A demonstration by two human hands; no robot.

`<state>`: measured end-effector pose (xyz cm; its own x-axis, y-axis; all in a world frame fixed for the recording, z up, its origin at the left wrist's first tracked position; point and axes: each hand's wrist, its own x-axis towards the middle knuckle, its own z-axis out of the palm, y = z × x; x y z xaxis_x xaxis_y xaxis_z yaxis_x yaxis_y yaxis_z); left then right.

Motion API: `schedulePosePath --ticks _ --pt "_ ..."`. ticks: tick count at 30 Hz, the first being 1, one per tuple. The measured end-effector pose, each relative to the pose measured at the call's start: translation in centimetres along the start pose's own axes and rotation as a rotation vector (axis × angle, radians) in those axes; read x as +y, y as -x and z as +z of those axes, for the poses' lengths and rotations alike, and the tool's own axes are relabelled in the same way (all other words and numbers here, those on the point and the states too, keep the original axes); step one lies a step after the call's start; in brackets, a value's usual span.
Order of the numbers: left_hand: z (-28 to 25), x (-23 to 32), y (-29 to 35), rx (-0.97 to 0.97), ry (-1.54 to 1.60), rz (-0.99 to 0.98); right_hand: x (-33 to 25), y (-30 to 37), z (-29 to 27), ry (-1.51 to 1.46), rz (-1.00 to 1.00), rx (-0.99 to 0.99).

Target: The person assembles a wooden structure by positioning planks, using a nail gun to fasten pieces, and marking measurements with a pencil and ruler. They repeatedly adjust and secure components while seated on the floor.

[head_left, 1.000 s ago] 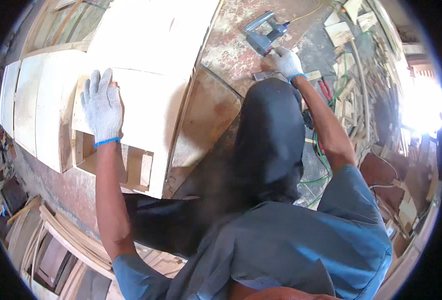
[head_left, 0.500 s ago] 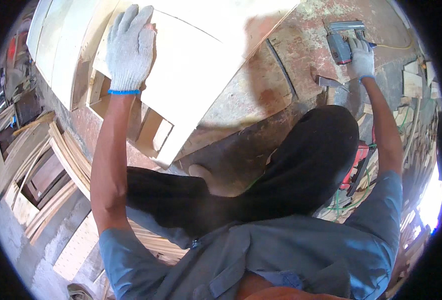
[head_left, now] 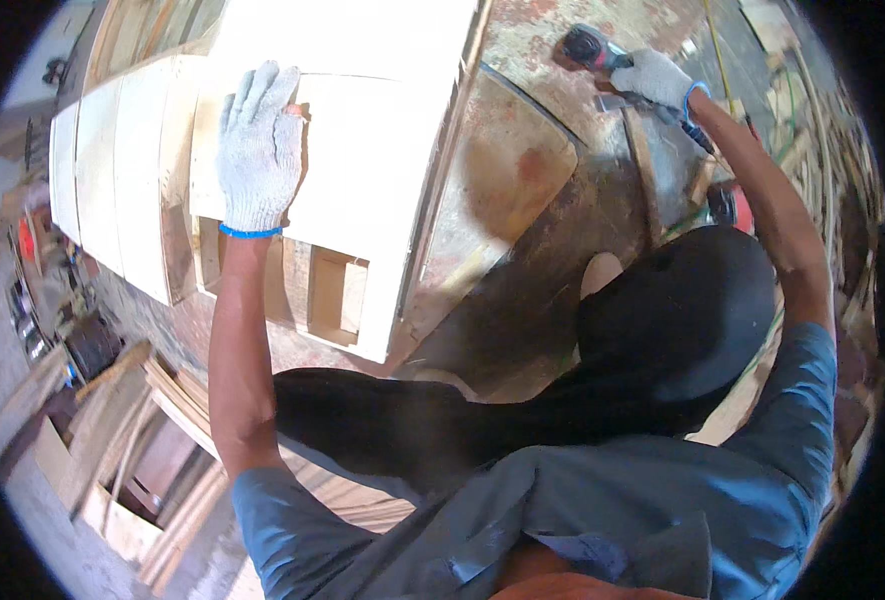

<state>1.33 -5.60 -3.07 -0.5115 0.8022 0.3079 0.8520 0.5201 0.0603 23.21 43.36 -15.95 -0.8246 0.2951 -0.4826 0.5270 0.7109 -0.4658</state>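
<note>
My left hand, in a white knit glove with a blue cuff, lies flat on the pale wooden panel. Its fingers are stretched out and point away from me. The panel tops a box-like wooden frame with square openings along its near side. At the far right my right hand, gloved alike, is wrapped around a dark nail gun, which covers part of it. Just below that hand, a hammer lies on the floor, partly hidden.
A second red tool sits beyond my right knee. Scrap wood strips pile up on the right, and more boards lie at the left. A thin dark strip rests on the stained floor right of the panel.
My right hand has moved the nail gun to the left and turned it. My left hand stays flat on the panel. The whole view has shifted and turned somewhat.
</note>
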Motion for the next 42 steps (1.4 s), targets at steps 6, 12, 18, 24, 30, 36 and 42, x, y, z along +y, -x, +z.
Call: schedulePosePath --ticks 6,12,18,24,30,36,42 --pt "0.2 -0.2 0.8 -0.014 0.037 -0.012 -10.7 12.2 -1.1 -0.432 0.059 0.125" --pt "0.2 -0.6 0.9 0.013 0.088 0.022 -20.7 21.8 -0.6 -0.745 0.047 -0.001" --pt "1.1 -1.0 0.9 0.034 0.064 0.021 -24.1 20.5 8.1 -0.502 0.048 0.413" --pt "0.7 -1.1 1.3 0.013 0.023 0.007 -29.0 18.2 15.1 -0.507 0.187 0.557" --pt "0.7 -0.8 1.1 0.010 -0.001 0.011 -28.7 19.1 14.6 -0.524 0.166 0.545" --pt "1.4 -1.1 1.0 0.096 -0.019 0.054 -27.8 21.5 10.4 -0.686 0.055 0.514" --pt "1.4 -1.0 1.3 0.134 -0.008 0.038 -28.3 24.3 2.5 -0.546 -0.028 0.301"
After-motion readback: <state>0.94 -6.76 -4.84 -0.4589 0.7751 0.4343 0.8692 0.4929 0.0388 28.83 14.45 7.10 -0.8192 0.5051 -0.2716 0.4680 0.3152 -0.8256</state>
